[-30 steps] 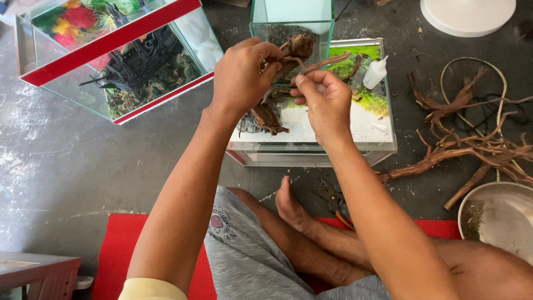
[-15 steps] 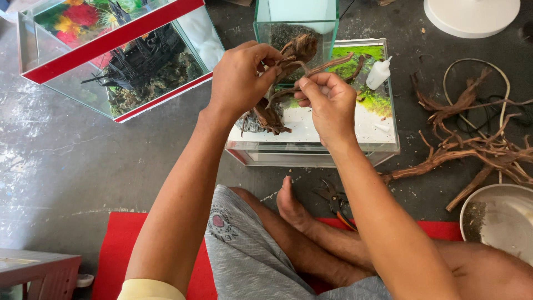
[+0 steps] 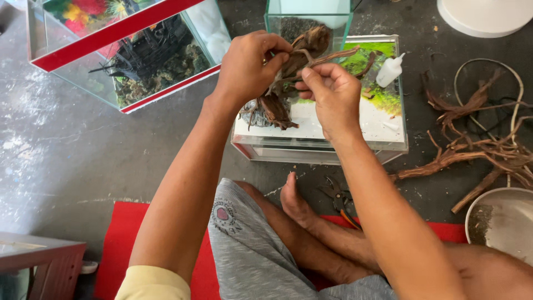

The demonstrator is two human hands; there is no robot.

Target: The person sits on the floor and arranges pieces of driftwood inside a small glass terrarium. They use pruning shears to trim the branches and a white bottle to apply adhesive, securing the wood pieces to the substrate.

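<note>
My left hand [image 3: 247, 66] grips a gnarled brown driftwood piece [image 3: 288, 78] from the left, holding it above a low glass tank [image 3: 388, 139] that lies flat on the floor. My right hand [image 3: 331, 94] pinches a thin branch of the same wood from the right. The wood's lower end hangs just above the tank's white top, beside a small stone. A small white squeeze bottle [image 3: 390, 70] lies on the tank, to the right of my hands.
A red-rimmed glass aquarium [image 3: 127, 50] with dark decor stands at upper left, a small clear tank [image 3: 308, 16] behind the wood. Loose driftwood branches [image 3: 477, 150] lie right, a metal bowl [image 3: 502, 222] at lower right, pliers [image 3: 340, 200] by my foot, red mat [image 3: 122, 244] beneath.
Both hands have lifted the driftwood slightly and turned it; the right hand's fingers have shifted up along the thin branch.
</note>
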